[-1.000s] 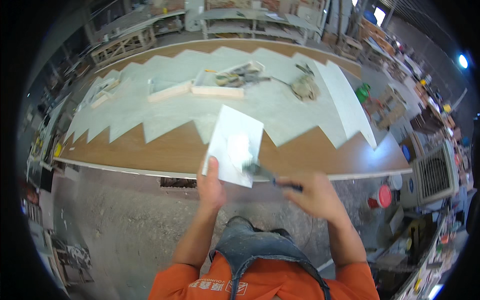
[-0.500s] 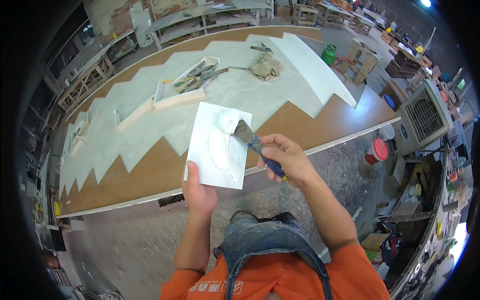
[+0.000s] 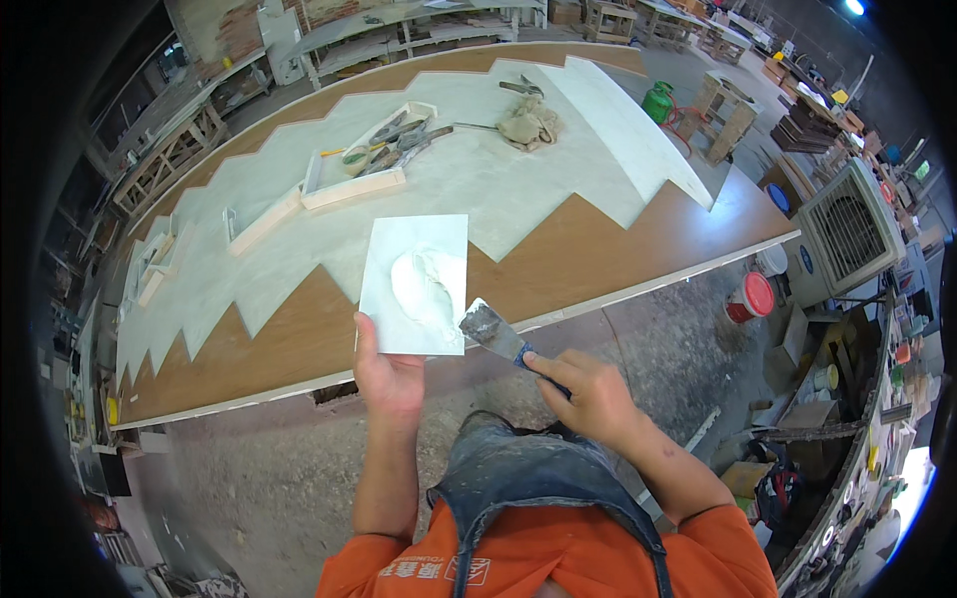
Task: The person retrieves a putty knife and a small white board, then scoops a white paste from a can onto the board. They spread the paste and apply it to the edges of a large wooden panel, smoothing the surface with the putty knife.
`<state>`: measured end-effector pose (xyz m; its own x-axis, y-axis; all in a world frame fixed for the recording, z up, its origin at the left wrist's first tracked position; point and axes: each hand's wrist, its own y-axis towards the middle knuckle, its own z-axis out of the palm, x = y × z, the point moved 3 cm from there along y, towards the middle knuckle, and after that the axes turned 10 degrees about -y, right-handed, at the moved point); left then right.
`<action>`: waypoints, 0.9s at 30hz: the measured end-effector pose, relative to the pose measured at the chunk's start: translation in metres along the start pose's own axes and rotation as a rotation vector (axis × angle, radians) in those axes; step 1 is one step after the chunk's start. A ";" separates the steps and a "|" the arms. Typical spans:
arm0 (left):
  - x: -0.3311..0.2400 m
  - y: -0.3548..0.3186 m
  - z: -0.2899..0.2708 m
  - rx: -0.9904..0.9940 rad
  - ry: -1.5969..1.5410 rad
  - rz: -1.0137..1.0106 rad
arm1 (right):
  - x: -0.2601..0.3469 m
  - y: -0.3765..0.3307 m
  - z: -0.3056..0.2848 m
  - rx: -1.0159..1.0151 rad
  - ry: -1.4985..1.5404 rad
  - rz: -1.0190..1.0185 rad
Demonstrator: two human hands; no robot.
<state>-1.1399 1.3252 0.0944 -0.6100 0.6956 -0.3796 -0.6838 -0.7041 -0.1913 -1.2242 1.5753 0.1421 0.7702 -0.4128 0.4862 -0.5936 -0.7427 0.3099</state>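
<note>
My left hand (image 3: 392, 377) grips the lower edge of a flat white board (image 3: 384, 239), thumb on top and the fingers hidden beneath it. A mound of white paste (image 3: 424, 289) lies on the board's middle and lower right. My right hand (image 3: 588, 392) is wrapped round the handle of a putty knife (image 3: 491, 332) with a grey metal blade and a dark blue handle. The blade tip is beside the board's lower right corner, with a little white paste on its edge. Both hands are above the near edge of a large brown panel (image 3: 573, 264).
On the panel lies a pale zigzag-edged sheet (image 3: 478, 189) bearing a wooden tray (image 3: 359, 194) of tools, a crumpled cloth (image 3: 530, 122) and a clamp-like tool (image 3: 521, 88). To the right stand a red-lidded bucket (image 3: 756, 296), an air cooler (image 3: 845, 231) and a green gas cylinder (image 3: 658, 102).
The putty knife has come off the paste, down and toward me, to the board's lower right corner. The paste is now gathered in one mound. The board has shifted slightly left and straightened.
</note>
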 end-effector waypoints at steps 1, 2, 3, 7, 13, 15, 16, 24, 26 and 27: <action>0.003 0.001 0.002 -0.028 0.000 0.005 | 0.000 -0.003 -0.004 -0.007 -0.007 0.014; 0.002 0.002 0.001 -0.039 -0.006 0.022 | -0.001 -0.007 -0.007 -0.014 -0.014 0.030; 0.004 0.002 0.000 -0.043 -0.010 0.020 | -0.004 -0.009 -0.013 -0.006 -0.005 0.016; 0.010 -0.004 0.010 0.058 -0.063 -0.089 | -0.031 0.008 -0.022 -0.153 0.369 -0.040; 0.017 -0.010 0.027 0.272 -0.226 -0.309 | -0.046 -0.003 0.025 0.439 1.454 0.525; 0.009 -0.001 0.025 0.291 -0.287 -0.324 | -0.047 -0.037 0.021 0.429 1.316 0.627; 0.000 0.001 0.023 0.296 -0.312 -0.316 | -0.048 -0.053 0.018 0.407 1.388 0.694; 0.027 -0.008 0.027 0.232 -0.044 -0.305 | -0.048 0.001 0.012 0.045 1.733 0.768; 0.021 -0.007 0.025 0.209 0.034 -0.214 | -0.055 0.007 -0.009 0.094 1.496 0.743; 0.018 -0.006 0.023 0.177 0.114 -0.106 | -0.046 -0.002 -0.017 0.191 1.382 0.773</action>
<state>-1.1556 1.3455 0.1096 -0.4887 0.7366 -0.4675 -0.8075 -0.5848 -0.0774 -1.2618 1.6048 0.1327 -0.5462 -0.0093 0.8376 -0.6053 -0.6868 -0.4024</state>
